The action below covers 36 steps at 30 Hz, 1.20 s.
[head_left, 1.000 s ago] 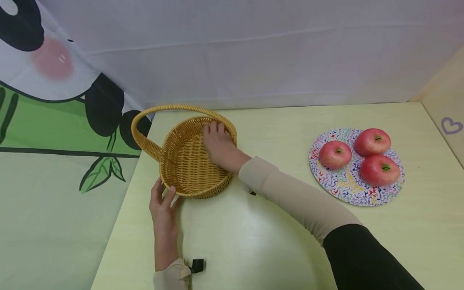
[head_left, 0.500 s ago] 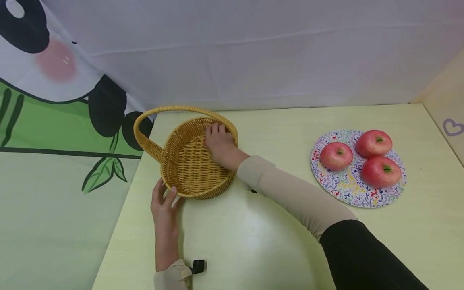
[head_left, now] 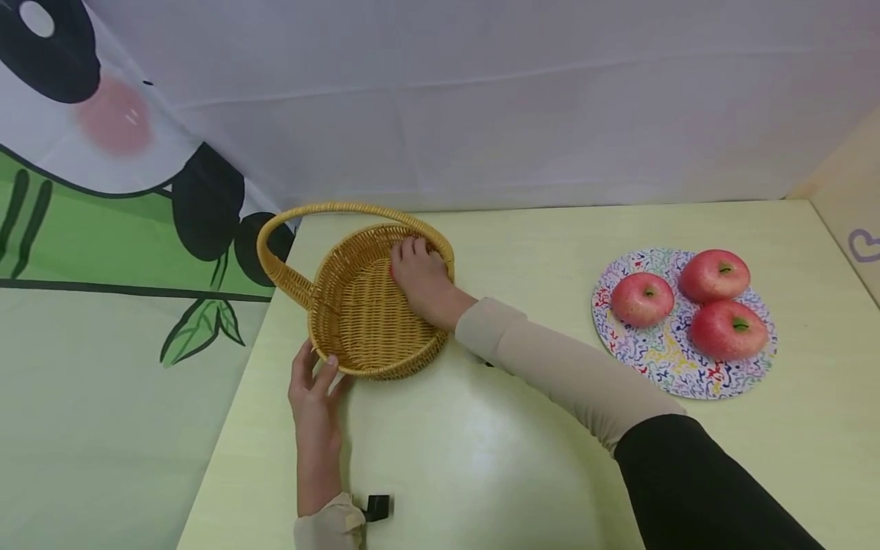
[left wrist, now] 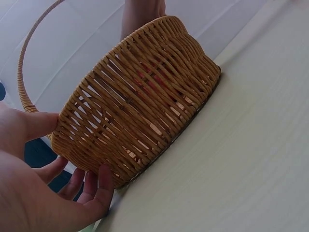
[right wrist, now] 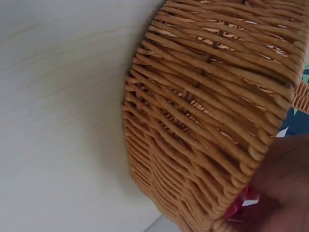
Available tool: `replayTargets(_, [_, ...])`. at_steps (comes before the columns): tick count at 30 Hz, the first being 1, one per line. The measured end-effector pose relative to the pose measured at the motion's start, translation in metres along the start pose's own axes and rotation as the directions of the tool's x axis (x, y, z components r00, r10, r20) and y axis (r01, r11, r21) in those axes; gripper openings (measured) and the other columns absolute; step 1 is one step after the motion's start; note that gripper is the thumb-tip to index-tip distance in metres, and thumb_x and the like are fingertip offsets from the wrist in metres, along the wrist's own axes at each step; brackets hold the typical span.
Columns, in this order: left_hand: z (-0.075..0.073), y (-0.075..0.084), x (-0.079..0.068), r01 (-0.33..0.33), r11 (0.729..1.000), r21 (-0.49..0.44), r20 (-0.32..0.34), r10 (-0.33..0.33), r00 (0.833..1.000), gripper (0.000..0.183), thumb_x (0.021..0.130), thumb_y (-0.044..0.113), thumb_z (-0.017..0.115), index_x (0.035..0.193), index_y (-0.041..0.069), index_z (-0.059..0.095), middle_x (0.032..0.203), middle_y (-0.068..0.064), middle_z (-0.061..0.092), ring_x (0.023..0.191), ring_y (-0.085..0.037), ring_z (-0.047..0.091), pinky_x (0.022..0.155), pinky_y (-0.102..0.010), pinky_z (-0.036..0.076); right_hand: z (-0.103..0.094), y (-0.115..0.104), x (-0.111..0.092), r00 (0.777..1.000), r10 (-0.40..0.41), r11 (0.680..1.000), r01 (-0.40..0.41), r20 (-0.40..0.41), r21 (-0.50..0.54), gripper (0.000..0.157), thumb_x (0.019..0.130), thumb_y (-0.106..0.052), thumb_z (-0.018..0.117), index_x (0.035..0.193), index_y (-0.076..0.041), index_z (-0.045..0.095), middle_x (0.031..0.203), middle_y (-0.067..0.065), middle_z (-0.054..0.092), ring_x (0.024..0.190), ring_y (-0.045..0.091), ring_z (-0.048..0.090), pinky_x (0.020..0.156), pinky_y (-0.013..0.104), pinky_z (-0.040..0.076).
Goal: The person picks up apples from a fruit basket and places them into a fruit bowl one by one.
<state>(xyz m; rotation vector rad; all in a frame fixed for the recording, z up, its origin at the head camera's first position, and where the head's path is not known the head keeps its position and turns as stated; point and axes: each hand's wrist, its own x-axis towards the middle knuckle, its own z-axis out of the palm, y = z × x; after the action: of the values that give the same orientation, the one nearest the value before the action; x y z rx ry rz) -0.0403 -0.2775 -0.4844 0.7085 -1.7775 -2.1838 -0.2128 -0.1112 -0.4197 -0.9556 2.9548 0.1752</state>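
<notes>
A round wicker basket (head_left: 378, 359) with a tall hoop handle (head_left: 282, 279) is on the left of the table. My left hand (head_left: 312, 389) holds its near-left side; in the left wrist view the thumb is at the rim and bent fingers (left wrist: 104, 191) press the outer wall. My right hand (head_left: 422, 279) reaches inside at the far right wall, fingers curled over a glossy red thing (right wrist: 240, 202). Most of the red thing is hidden by the hand and the weave, so I cannot tell its kind.
Right of the basket lies a flat round plate (head_left: 660, 367) with a colourful squiggle pattern. It bears three red apples (head_left: 729, 330). Behind the table hangs a pale cloth (head_left: 516, 137), and at left a printed cartoon backdrop (head_left: 82, 237). The right sleeve (head_left: 571, 367) crosses the table.
The whole head view has drifted slightly right and down. Both hands keep their places at the basket, and a sliver of red now shows beside the right hand.
</notes>
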Motion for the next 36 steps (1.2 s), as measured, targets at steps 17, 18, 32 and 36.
replayTargets(17, [0.001,0.002,-0.002,-0.002,1.000,0.011,-0.006,0.002,1.000,0.053,0.097,0.021,0.062,0.146,0.030,0.043,0.149,0.000,0.038,0.133,-0.023,0.046,0.092,-0.028,0.054,-0.016,-0.004,-0.023,0.990,-0.080,0.997,0.078,-0.120,-0.015,0.071,0.091,-0.012,0.061,0.150,0.002,0.024,0.144,0.020,0.042,0.130,0.029,0.046,0.086,0.033,0.057])
replayTargets(18, [0.001,0.002,-0.002,-0.002,1.000,0.014,-0.005,0.002,1.000,0.053,0.097,0.021,0.062,0.146,0.031,0.043,0.149,0.000,0.038,0.133,-0.023,0.046,0.092,-0.029,0.054,-0.018,-0.004,-0.026,0.988,-0.085,0.996,0.086,-0.131,0.000,0.071,0.090,-0.010,0.061,0.150,0.001,0.024,0.142,0.019,0.044,0.127,0.029,0.048,0.084,0.032,0.057])
replayTargets(32, [0.001,0.000,0.000,0.004,1.000,0.020,0.000,-0.004,1.000,0.053,0.096,0.024,0.062,0.146,0.032,0.043,0.149,0.002,0.039,0.131,-0.020,0.047,0.091,-0.028,0.055,-0.034,-0.008,-0.058,0.965,-0.115,0.961,0.169,-0.237,0.219,0.061,0.089,-0.002,0.053,0.146,-0.006,0.033,0.139,0.017,0.049,0.130,0.031,0.049,0.083,0.033,0.059])
replayTargets(36, [0.000,0.000,-0.001,0.009,1.000,0.024,-0.006,-0.009,1.000,0.053,0.097,0.024,0.062,0.146,0.033,0.043,0.149,0.003,0.039,0.131,-0.020,0.047,0.091,-0.027,0.055,-0.038,-0.006,-0.067,0.961,-0.114,0.940,0.187,-0.252,0.286,0.067,0.086,-0.008,0.063,0.146,-0.008,0.035,0.143,0.018,0.047,0.135,0.031,0.047,0.093,0.037,0.057])
